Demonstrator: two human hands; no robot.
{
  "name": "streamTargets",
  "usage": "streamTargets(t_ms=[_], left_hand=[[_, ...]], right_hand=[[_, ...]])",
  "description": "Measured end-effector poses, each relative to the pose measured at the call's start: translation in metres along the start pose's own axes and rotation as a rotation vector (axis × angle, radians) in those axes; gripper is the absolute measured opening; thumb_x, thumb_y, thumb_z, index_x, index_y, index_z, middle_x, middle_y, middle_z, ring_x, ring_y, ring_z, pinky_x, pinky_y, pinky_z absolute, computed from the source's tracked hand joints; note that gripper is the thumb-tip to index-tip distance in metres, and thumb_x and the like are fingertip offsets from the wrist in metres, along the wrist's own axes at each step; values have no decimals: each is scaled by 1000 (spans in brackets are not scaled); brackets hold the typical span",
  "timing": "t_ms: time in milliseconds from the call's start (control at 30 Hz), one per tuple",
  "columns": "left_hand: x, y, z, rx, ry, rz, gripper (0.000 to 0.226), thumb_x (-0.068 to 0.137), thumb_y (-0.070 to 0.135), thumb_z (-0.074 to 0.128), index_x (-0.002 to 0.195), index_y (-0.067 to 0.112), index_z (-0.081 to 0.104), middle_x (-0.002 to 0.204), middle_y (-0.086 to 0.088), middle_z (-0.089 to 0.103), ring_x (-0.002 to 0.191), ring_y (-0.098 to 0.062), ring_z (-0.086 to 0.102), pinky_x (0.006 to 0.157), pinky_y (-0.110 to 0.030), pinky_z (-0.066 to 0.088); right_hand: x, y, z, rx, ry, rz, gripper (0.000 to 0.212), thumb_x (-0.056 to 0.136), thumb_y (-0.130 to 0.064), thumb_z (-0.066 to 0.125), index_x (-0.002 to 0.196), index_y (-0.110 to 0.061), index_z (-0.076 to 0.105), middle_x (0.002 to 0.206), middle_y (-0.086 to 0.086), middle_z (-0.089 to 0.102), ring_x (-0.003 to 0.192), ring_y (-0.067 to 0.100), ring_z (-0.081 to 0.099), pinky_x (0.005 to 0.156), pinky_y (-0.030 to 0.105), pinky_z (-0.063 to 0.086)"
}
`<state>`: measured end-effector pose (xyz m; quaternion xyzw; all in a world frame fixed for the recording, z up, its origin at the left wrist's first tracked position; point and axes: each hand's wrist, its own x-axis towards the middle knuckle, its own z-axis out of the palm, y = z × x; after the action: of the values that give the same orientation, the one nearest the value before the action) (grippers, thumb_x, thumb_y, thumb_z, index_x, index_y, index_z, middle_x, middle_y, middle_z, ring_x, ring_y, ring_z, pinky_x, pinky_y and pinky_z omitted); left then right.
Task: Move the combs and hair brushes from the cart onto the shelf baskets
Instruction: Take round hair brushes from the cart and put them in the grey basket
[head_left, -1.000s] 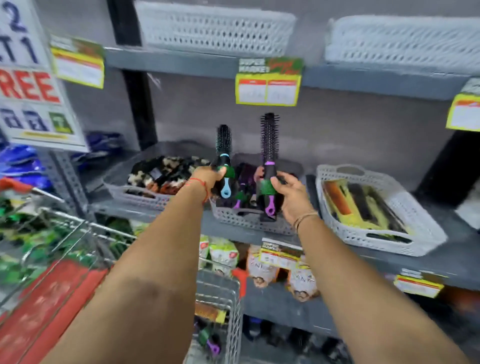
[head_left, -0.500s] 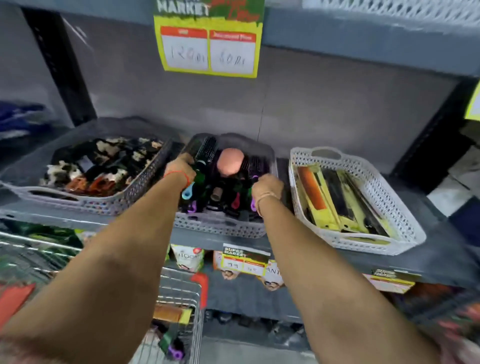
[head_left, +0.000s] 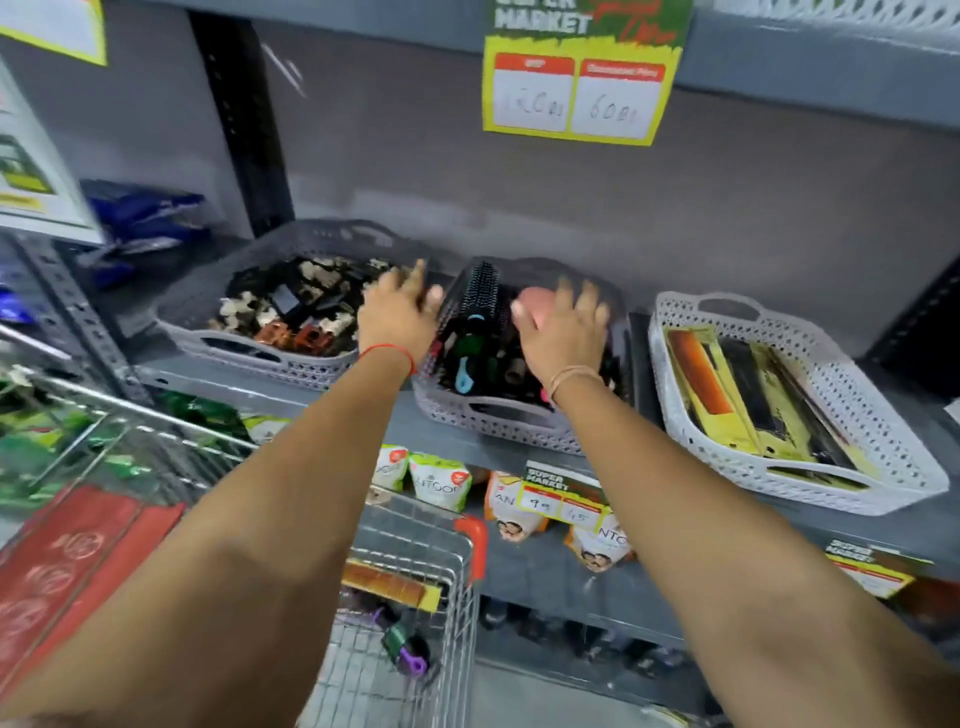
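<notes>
A grey middle basket (head_left: 498, 421) on the shelf holds several round hair brushes; one black brush with a blue handle (head_left: 475, 312) lies on top. My left hand (head_left: 397, 317) hovers over the basket's left rim with fingers spread and nothing in it. My right hand (head_left: 563, 327) is spread flat over the right side of the same basket, above a pink rounded item (head_left: 530, 304). Down in the wire cart (head_left: 415, 561) lie a green and purple brush (head_left: 405, 649) and an orange packaged comb (head_left: 387, 584).
A grey basket of hair clips (head_left: 249, 343) stands to the left. A white basket with yellow-packed combs (head_left: 810, 483) stands to the right. Price tags hang from the shelf edges. Packets fill the lower shelf behind the cart's red handle corner (head_left: 475, 545).
Both brushes, held upright a second ago, were laid into the middle basket. Both hands have let go and now hover spread above it.
</notes>
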<state>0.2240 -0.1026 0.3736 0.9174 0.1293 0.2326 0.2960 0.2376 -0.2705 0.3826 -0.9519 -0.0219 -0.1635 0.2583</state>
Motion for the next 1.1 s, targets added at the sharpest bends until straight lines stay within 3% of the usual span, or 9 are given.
streamTargets(t_ms=[100, 233, 467, 567, 700, 833, 933, 1033, 1100], left_hand=[[-24, -41, -44, -476, 389, -330, 46, 96, 33, 37, 113, -1, 62, 116, -29, 63, 109, -39, 57, 87, -34, 41], [-88, -121, -70, -347, 493, -619, 55, 97, 39, 32, 95, -4, 66, 103, -32, 67, 99, -42, 60, 81, -40, 45], [-204, -243, -44, -309, 168, -1201, 53, 99, 37, 29, 131, 0, 50, 139, -26, 49, 129, -36, 45, 107, -37, 35], [-248, -275, -21, -259, 6, -1376, 53, 100, 35, 26, 144, 5, 32, 156, -17, 23, 143, -33, 24, 115, -36, 20], [-294, -306, 27, -216, -60, -1589, 48, 101, 26, 27, 146, 9, 27, 153, -20, 26, 139, -36, 29, 111, -35, 23], [-323, -323, 81, -219, -18, -1744, 55, 89, 39, 51, 133, 6, 46, 134, -23, 53, 120, -36, 53, 100, -38, 43], [-335, -332, 121, 30, -279, -1656, 59, 79, 52, 57, 123, 13, 52, 124, -19, 57, 113, -32, 55, 99, -38, 42], [-339, -335, 150, 346, -459, -1529, 69, 72, 64, 58, 122, 16, 49, 120, -16, 55, 110, -30, 50, 92, -37, 36], [-339, -336, 160, 424, -391, -1527, 67, 72, 55, 62, 124, 15, 47, 121, -18, 54, 112, -32, 49, 92, -39, 36]], right_hand=[[-26, -75, 4, 421, -67, -279, 61, 88, -42, 50, 135, -5, 36, 138, 21, 40, 118, 36, 50, 104, 41, 38], [-90, -147, 49, 657, -409, -487, 51, 89, -36, 51, 132, -11, 38, 117, 19, 62, 99, 32, 63, 90, 42, 49], [-165, -141, 209, 272, -1330, -402, 60, 92, -47, 39, 139, -14, 25, 139, 15, 44, 103, 34, 59, 45, 18, 49], [-179, -108, 278, 58, -1501, -376, 68, 90, -53, 38, 140, -10, 23, 146, 13, 36, 114, 32, 52, 85, 38, 54], [-207, -62, 344, -179, -1612, -397, 69, 90, -47, 45, 143, -10, 20, 155, 8, 19, 133, 31, 37, 95, 34, 40], [-226, -18, 376, -423, -1536, -579, 69, 85, -50, 52, 136, -9, 33, 144, 15, 40, 128, 35, 43, 106, 46, 39], [-241, 12, 384, -723, -1473, -666, 51, 88, -41, 51, 125, -6, 47, 130, 13, 53, 115, 32, 55, 88, 38, 50], [-250, 48, 383, -731, -1444, -749, 42, 95, -21, 45, 131, 1, 38, 134, 21, 49, 98, 20, 57, 45, 0, 40], [-252, 66, 380, -718, -1340, -768, 42, 96, -19, 44, 133, -4, 32, 127, 28, 50, 79, 11, 54, 35, 8, 37]])
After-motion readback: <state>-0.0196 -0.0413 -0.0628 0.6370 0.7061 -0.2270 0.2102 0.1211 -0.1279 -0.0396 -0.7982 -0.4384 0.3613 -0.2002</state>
